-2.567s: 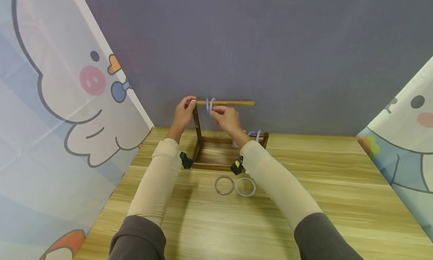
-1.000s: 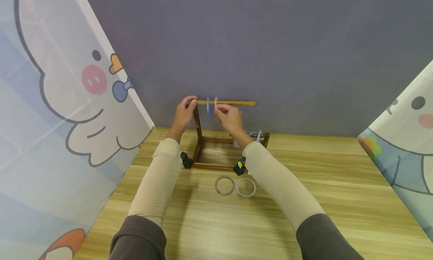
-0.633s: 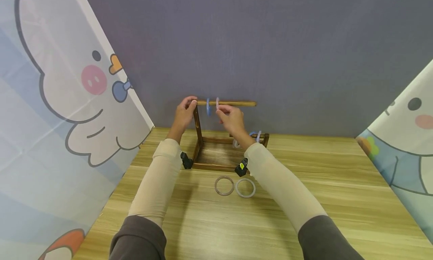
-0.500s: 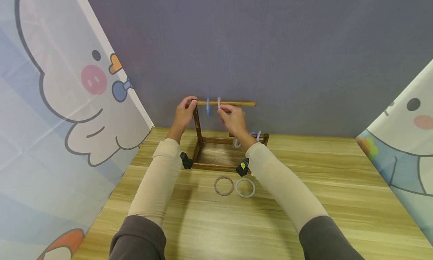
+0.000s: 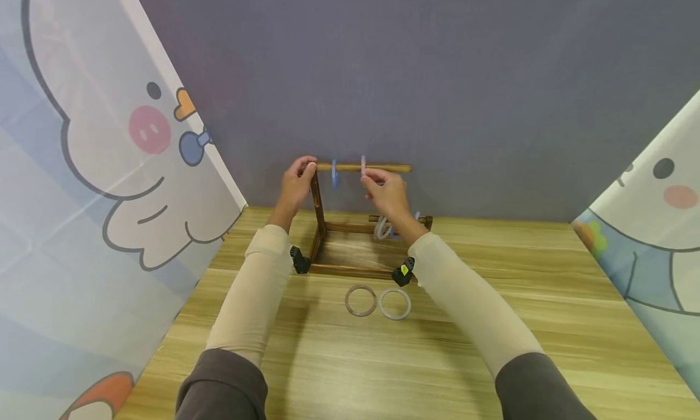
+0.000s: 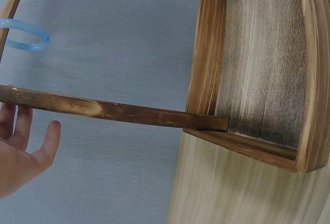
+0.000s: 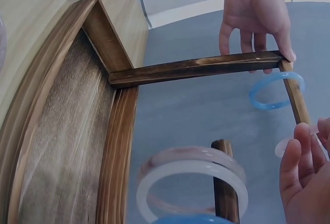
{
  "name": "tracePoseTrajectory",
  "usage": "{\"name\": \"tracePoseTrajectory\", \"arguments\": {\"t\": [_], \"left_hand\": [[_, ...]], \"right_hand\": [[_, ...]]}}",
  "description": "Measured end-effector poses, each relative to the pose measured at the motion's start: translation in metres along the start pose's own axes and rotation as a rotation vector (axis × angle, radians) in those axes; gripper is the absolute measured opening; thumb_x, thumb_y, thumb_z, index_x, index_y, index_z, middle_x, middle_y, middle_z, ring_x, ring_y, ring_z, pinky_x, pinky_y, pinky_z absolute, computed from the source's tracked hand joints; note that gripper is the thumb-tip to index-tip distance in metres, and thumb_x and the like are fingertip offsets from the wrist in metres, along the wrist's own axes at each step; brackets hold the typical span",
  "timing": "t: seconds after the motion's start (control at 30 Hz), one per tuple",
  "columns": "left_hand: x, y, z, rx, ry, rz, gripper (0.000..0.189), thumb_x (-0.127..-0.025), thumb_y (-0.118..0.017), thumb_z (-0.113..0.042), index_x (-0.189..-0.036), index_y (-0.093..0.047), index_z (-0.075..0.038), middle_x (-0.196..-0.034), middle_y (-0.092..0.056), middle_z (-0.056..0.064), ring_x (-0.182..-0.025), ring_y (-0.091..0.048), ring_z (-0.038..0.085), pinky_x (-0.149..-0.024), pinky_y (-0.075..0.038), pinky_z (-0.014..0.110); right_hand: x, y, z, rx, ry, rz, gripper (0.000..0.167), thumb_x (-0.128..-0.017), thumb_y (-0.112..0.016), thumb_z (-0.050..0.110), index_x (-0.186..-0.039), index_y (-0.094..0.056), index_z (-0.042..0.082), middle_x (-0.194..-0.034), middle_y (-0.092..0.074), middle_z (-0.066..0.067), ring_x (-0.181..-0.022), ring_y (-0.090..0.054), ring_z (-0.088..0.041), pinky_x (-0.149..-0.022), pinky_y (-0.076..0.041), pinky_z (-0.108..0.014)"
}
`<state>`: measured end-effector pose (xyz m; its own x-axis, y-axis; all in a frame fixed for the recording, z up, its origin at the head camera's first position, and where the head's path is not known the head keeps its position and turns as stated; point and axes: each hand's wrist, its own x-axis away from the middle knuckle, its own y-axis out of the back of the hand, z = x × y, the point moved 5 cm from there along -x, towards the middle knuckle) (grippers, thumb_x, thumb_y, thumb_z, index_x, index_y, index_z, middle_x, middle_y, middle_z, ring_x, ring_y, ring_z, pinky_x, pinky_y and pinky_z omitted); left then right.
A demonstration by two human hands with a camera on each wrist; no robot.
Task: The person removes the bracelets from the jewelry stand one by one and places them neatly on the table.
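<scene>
Pale pink bangle (image 5: 363, 162), on bar

Position: upper centre of frame, round wooden bar (image 5: 391, 168), at fingers of right hand (image 5: 391, 194). Clearance: bar continues rightward to free end; gap leftward to blue bangle (image 5: 335, 174). Fingers: right, pinching pale bangle; left hand (image 5: 296, 184), gripping upper left corner of rack (image 5: 350, 270).
</scene>
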<state>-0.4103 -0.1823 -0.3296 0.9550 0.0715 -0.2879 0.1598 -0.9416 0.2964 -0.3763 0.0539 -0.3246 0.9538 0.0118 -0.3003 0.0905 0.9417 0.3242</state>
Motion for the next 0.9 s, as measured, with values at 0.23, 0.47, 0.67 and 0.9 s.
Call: {"name": "tracePoseTrajectory", "arguments": {"t": [0.23,0.47,0.67,0.9], "left_hand": [[0.002,0.002,0.003,-0.02,0.028,0.003,0.039,-0.107,-0.05,-0.041,-0.138,-0.059,-0.019,-0.132,-0.061,0.013,-0.101,-0.056,0.023,-0.084,-0.048,0.036],[0.001,0.004,0.005,-0.015,0.03,0.01,0.04,-0.107,-0.051,-0.043,-0.138,-0.058,-0.019,-0.129,-0.061,0.012,-0.088,-0.053,0.019,-0.073,-0.046,0.03],[0.002,0.003,0.006,-0.012,0.048,0.024,0.041,-0.106,-0.05,-0.046,-0.139,-0.058,-0.022,-0.131,-0.059,0.01,-0.092,-0.052,0.019,-0.076,-0.046,0.033],[0.001,0.002,0.006,-0.002,0.056,0.025,0.041,-0.106,-0.049,-0.046,-0.139,-0.058,-0.023,-0.129,-0.059,0.008,-0.089,-0.051,0.017,-0.074,-0.046,0.031]], "right_hand": [[0.004,0.008,0.0,0.002,-0.008,0.003,0.03,-0.099,-0.069,0.028,-0.126,-0.073,0.015,-0.111,-0.074,-0.008,-0.07,-0.071,-0.011,-0.054,-0.055,-0.024],[0.006,0.019,-0.001,-0.017,0.009,-0.016,0.03,-0.099,-0.069,0.025,-0.126,-0.073,0.011,-0.109,-0.074,-0.011,-0.065,-0.068,-0.006,-0.051,-0.053,-0.022],[0.007,0.03,-0.01,-0.01,0.0,-0.008,0.034,-0.1,-0.068,0.028,-0.129,-0.071,0.01,-0.109,-0.072,-0.012,-0.067,-0.069,-0.007,-0.054,-0.056,-0.027],[0.007,0.046,-0.014,-0.015,0.007,-0.043,0.032,-0.099,-0.069,0.028,-0.126,-0.073,0.011,-0.107,-0.073,-0.012,-0.063,-0.066,-0.003,-0.052,-0.055,-0.023]]}}
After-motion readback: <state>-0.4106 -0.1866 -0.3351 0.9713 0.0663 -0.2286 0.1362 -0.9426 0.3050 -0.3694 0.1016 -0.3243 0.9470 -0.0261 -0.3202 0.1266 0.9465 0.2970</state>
